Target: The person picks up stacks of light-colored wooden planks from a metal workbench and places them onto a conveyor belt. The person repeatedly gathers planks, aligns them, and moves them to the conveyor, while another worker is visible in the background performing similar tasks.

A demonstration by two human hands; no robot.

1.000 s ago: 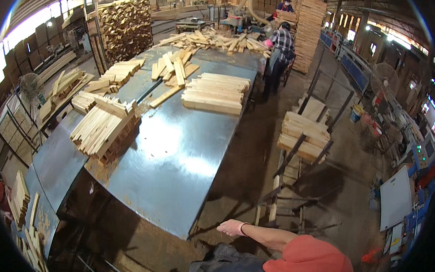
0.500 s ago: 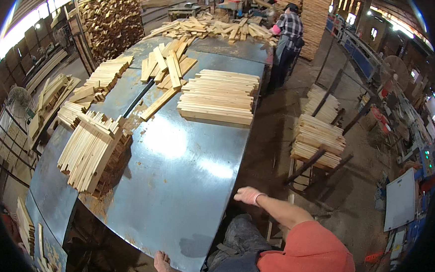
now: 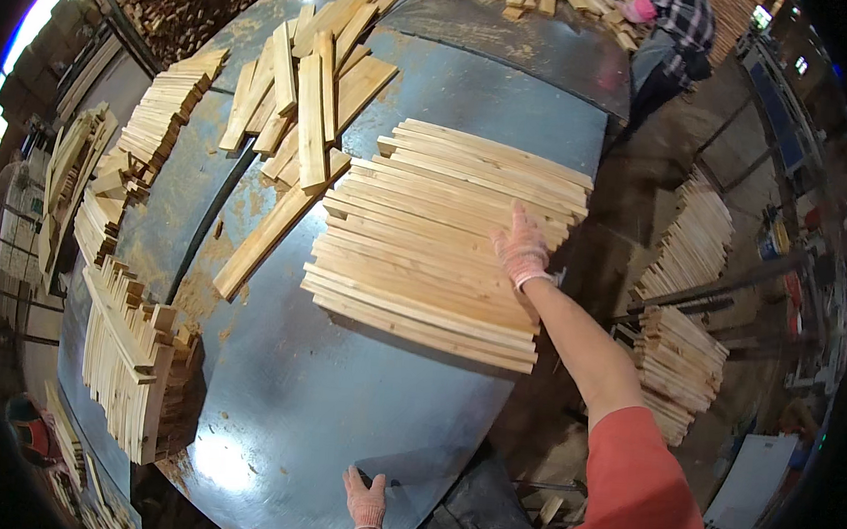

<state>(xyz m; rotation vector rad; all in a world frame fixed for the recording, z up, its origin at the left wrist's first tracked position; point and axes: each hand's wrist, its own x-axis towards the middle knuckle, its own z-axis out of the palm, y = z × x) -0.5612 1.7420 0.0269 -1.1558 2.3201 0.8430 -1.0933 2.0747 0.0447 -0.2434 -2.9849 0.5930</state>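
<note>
A broad bundle of pale wooden slats (image 3: 435, 241) lies side by side on the metal-topped table (image 3: 337, 405). My right hand (image 3: 522, 246), in a pinkish glove, is over the right part of this bundle with its fingers stretched out; whether it presses on the wood is hard to tell. Low in the picture, above the near part of the table, my left hand (image 3: 365, 501) is gloved too. Its thumb and fingers are spread and nothing is in it.
Loose boards (image 3: 307, 102) lie crisscrossed beyond the bundle. Stacked slats (image 3: 121, 367) stand at the table's left edge. Racked slats (image 3: 679, 363) are on the right, past the table's edge. A person in a checked shirt (image 3: 686, 19) works at the far end.
My view has come nearer the slat bundle. My right hand has gone from beside the table's right edge to over the bundle. My left hand has moved forward over the tabletop.
</note>
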